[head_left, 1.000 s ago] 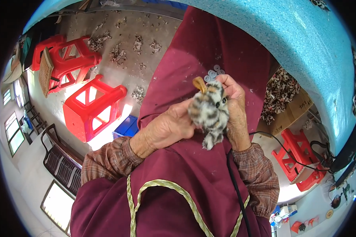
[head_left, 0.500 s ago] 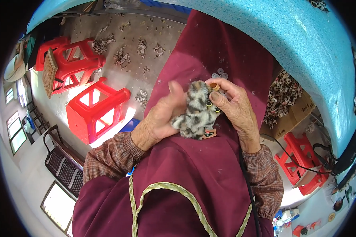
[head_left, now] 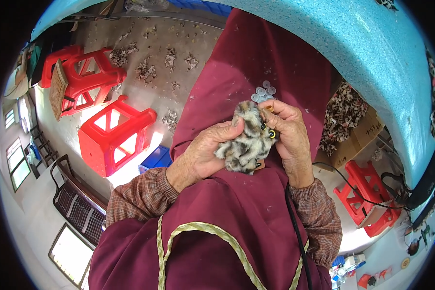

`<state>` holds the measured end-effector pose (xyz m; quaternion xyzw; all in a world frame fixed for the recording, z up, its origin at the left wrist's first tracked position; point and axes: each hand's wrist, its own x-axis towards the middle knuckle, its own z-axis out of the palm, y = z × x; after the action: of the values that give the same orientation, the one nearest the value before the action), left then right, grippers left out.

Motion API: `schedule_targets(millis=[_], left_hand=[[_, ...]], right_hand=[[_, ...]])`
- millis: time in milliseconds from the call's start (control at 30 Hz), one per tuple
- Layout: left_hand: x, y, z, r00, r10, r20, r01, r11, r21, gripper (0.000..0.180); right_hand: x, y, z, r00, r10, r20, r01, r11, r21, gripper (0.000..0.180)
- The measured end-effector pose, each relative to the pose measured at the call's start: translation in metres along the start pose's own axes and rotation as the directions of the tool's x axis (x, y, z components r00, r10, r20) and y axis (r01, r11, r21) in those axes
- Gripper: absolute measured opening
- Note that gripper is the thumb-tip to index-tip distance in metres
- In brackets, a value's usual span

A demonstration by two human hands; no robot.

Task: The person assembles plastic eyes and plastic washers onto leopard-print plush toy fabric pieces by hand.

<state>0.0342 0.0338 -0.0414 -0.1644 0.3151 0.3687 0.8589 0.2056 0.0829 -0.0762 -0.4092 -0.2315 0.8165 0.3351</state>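
Between both hands (head_left: 205, 157) (head_left: 287, 137), spotted plush toy (head_left: 244, 145)

- We look down from one head-worn fisheye, the left of a pair, straight over the person's chest and maroon apron (head_left: 237, 212).
- We sit close: both forearms rise from the lower edge, and the left hand (head_left: 205, 154) and right hand (head_left: 287, 137) fill the centre.
- Toward the rim, straight edges bend: the blue table edge (head_left: 372, 53) curves, red stools (head_left: 113, 133) shrink.
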Motion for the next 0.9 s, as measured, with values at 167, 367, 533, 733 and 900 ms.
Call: schedule_targets(millis=[167, 367, 533, 733, 900], left_hand=[[0.001, 0.001, -0.003, 0.999, -0.036, 0.039, 0.035, 0.999, 0.026, 0.046], [0.0, -0.002, 0.004, 1.0, -0.003, -0.026, 0.003, 1.0, 0.009, 0.042], [-0.002, -0.003, 0.001, 1.0, -0.004, 0.006, 0.004, 1.0, 0.028, 0.038], [-0.003, -0.007, 0.001, 1.0, 0.018, 0.004, -0.018, 0.998, 0.061, 0.035], [0.003, -0.005, 0.002, 1.0, 0.029, -0.011, -0.029, 0.999, 0.024, 0.034]], right_hand=[[0.002, 0.007, 0.0, 0.999, 0.012, -0.042, -0.013, 1.0, -0.005, 0.013], [-0.004, 0.003, 0.002, 0.999, -0.017, -0.031, 0.016, 1.0, -0.016, 0.012], [-0.012, -0.003, 0.008, 0.996, -0.056, -0.071, 0.053, 0.997, -0.053, 0.012], [-0.018, -0.006, 0.009, 0.996, -0.051, -0.071, 0.047, 0.997, -0.063, 0.013], [-0.012, -0.008, 0.006, 0.996, -0.073, -0.059, 0.069, 0.995, -0.072, 0.013]])
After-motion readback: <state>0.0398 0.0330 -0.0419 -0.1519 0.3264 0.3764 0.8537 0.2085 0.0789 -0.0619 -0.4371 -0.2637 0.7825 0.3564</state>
